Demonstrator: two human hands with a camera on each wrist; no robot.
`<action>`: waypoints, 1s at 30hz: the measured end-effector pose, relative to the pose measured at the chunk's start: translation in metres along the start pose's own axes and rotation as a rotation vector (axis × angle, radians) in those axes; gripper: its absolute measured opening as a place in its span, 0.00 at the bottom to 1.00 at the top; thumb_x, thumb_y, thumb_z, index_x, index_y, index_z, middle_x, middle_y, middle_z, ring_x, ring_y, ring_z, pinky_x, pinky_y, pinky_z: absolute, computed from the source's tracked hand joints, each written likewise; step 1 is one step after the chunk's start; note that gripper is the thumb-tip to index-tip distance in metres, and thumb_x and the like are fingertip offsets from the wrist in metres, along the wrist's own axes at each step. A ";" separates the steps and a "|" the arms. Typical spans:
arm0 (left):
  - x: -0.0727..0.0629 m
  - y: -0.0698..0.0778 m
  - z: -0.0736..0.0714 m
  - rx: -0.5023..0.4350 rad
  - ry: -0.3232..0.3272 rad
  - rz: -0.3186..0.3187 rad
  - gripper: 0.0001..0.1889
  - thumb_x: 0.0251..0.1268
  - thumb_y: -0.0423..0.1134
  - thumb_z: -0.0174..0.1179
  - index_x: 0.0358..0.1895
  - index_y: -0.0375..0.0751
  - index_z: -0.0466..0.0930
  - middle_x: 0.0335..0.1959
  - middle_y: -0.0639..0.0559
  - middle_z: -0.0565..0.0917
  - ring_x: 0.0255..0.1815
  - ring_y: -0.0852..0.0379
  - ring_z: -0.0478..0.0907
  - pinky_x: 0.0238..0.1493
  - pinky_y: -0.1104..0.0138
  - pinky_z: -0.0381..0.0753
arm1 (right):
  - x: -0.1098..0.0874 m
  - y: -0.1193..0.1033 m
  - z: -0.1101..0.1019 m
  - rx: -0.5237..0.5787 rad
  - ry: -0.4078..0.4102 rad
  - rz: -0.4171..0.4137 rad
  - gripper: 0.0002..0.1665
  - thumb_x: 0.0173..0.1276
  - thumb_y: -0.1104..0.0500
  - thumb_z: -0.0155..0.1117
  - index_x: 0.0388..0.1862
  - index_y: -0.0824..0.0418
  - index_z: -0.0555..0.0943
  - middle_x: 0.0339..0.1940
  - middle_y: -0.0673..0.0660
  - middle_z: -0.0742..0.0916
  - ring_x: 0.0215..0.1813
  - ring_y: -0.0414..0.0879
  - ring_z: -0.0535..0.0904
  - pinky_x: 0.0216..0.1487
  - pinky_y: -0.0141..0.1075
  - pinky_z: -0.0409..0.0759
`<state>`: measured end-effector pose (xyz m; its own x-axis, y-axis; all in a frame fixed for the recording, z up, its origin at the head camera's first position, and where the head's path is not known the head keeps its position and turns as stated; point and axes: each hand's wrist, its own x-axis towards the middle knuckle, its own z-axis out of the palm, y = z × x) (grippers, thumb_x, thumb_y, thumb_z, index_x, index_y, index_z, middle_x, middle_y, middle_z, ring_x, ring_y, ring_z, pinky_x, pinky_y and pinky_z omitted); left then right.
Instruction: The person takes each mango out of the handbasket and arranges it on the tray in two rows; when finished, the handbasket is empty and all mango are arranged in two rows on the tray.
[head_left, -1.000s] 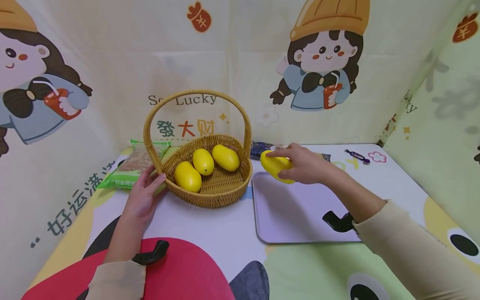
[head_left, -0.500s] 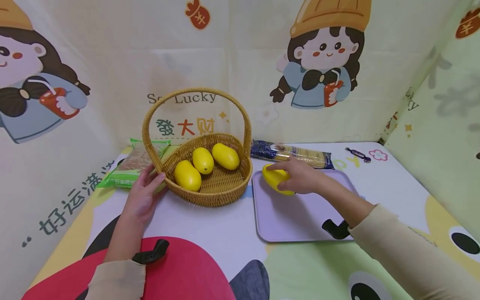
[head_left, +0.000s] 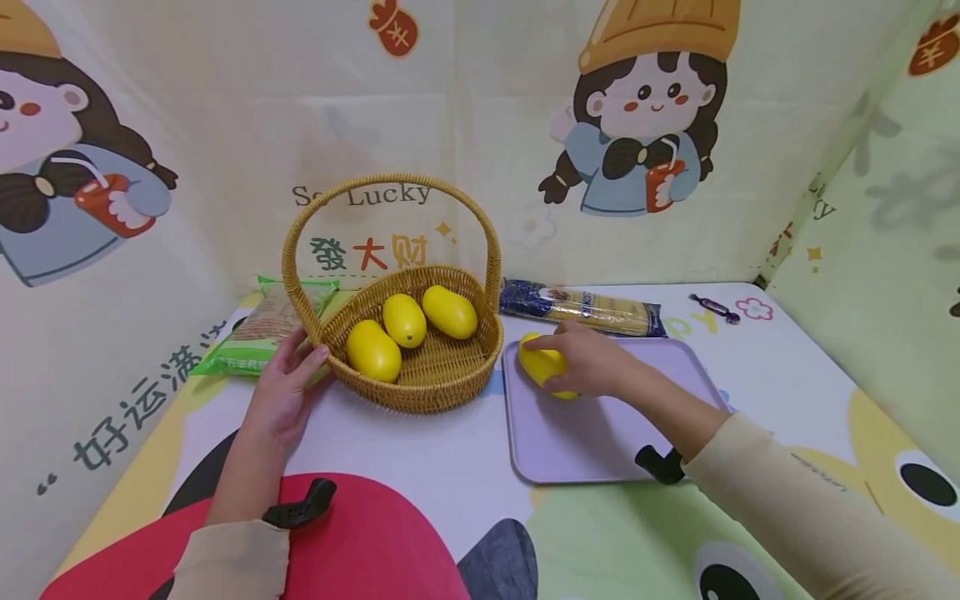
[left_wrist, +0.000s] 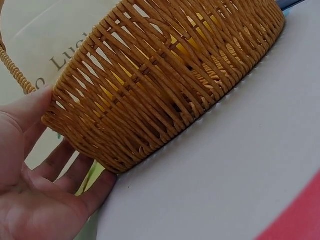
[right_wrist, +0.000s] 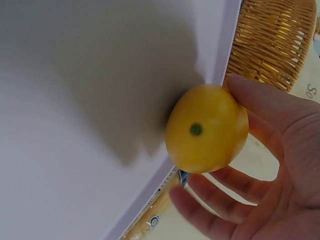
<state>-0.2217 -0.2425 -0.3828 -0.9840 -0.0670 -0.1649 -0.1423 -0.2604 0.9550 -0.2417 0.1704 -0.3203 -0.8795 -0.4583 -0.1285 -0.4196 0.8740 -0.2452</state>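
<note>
My right hand (head_left: 588,360) holds a smooth yellow mango (head_left: 542,367) at the back left of a lilac tray (head_left: 540,462). In the right wrist view, thumb and fingers curve round the mango (right_wrist: 207,127), whose green-dotted end faces the camera. Whether its underside touches the tray cannot be told. My left hand (head_left: 281,400) rests against the left end of a wicker basket (head_left: 427,398) with a tall arched handle. The left wrist view shows the thumb at the rim and extended fingers along the woven wall (left_wrist: 145,95). Three more yellow mangoes (head_left: 405,321) lie inside the basket.
Behind the tray lies a clear and blue packet of long pasta (head_left: 592,308). A green-edged plastic packet (head_left: 262,329) sits left of the basket, partly behind my left hand. One dark wrapped candy (head_left: 715,308) lies at the back right. A printed cloth wall (head_left: 480,125) rises behind.
My right hand has lowered the mango and brought it forward onto or just over the tray, uncovering the pasta packet. My left hand and the basket have stayed in place.
</note>
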 end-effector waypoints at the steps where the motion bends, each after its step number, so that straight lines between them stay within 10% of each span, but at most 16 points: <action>1: 0.000 0.000 0.000 -0.001 -0.001 0.002 0.40 0.75 0.45 0.63 0.83 0.71 0.52 0.87 0.53 0.48 0.84 0.50 0.51 0.84 0.51 0.54 | 0.000 -0.001 0.001 -0.019 0.008 -0.001 0.37 0.61 0.54 0.78 0.71 0.48 0.79 0.57 0.66 0.81 0.51 0.56 0.77 0.45 0.42 0.79; 30: 0.000 0.000 0.000 0.014 0.001 0.008 0.39 0.76 0.44 0.61 0.83 0.70 0.52 0.87 0.52 0.49 0.85 0.48 0.51 0.83 0.51 0.55 | -0.006 -0.013 -0.021 0.006 0.100 -0.058 0.35 0.67 0.50 0.74 0.73 0.47 0.77 0.64 0.64 0.80 0.63 0.59 0.77 0.61 0.56 0.82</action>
<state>-0.2213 -0.2426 -0.3831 -0.9851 -0.0701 -0.1573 -0.1357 -0.2466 0.9596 -0.2360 0.1654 -0.2962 -0.8719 -0.4893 -0.0174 -0.4694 0.8454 -0.2548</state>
